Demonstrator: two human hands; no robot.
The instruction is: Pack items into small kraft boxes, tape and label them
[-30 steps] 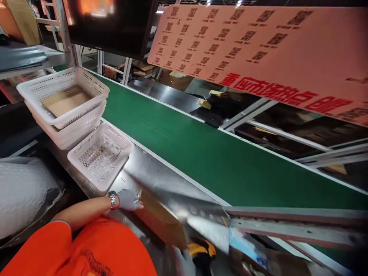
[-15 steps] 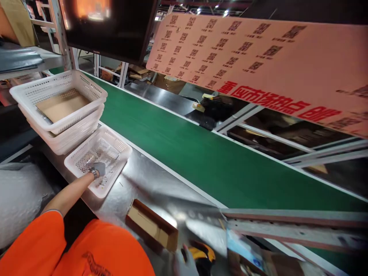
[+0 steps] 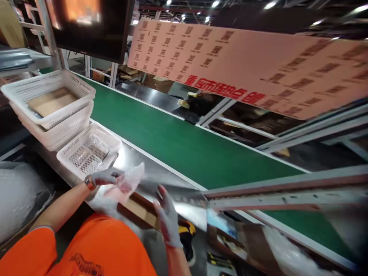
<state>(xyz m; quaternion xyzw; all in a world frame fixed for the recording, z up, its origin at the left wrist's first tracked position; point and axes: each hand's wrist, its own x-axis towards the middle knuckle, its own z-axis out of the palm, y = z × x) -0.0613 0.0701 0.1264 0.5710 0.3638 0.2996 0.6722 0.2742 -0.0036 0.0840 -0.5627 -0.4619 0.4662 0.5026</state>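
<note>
Gloved in grey with a watch at the wrist, my left hand (image 3: 106, 176) is closed on a clear bubble-wrapped packet (image 3: 126, 184) with something pinkish inside. The packet hangs over the left part of an open brown box (image 3: 143, 211) on the metal table. My right hand (image 3: 166, 216), gloved with bare fingertips, has its fingers apart and holds nothing, just right of the box. A small white basket (image 3: 69, 158) with clear packets in it stands behind my left hand. A yellow and black tool (image 3: 187, 234) lies right of my right hand.
Stacked white baskets (image 3: 48, 130) stand at the left, cardboard in the top one. A green conveyor belt (image 3: 161, 134) runs behind the metal table. A metal beam (image 3: 273, 189) crosses at the right, near boxes and plastic. Bubble wrap (image 3: 20, 199) lies at the lower left.
My left hand has come out of the small basket with the packet and moved right, over the box. My right hand has risen from beside the tool. The view has turned right.
</note>
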